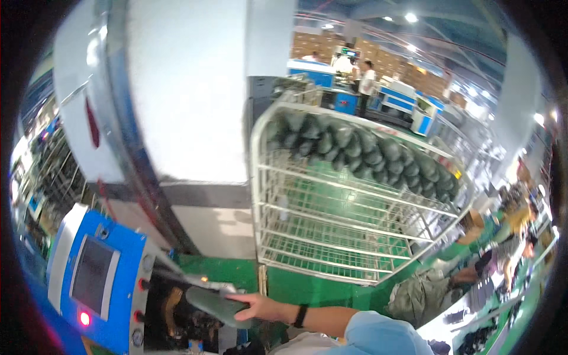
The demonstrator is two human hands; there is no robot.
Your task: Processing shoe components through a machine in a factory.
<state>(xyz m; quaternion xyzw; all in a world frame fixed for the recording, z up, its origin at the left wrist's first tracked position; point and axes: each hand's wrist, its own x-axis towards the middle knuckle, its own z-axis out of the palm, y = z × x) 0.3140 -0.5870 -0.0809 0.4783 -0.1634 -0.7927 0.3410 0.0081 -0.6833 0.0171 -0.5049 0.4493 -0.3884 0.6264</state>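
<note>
My right hand (pixel 257 308) comes in from the lower right, with a black band on its wrist and a light blue sleeve above. Its fingers are closed on one end of a dark grey-green, shoe-shaped piece (pixel 214 303). I cannot make out whether that is a sole or an upper. The piece is over the dark working area of a blue machine (pixel 133 254), beside the machine's panel with a dark screen (pixel 93 277) and a glowing red light (pixel 85 319). My left hand is out of view.
A white wire rack cart (pixel 331 225) stands ahead, with rows of similar dark pieces (pixel 367 154) along its top. A white pillar (pixel 189 89) rises left of it. Grey-green sacking (pixel 417 296) lies on the green floor at right. People (pixel 367 83) stand by blue machines far off.
</note>
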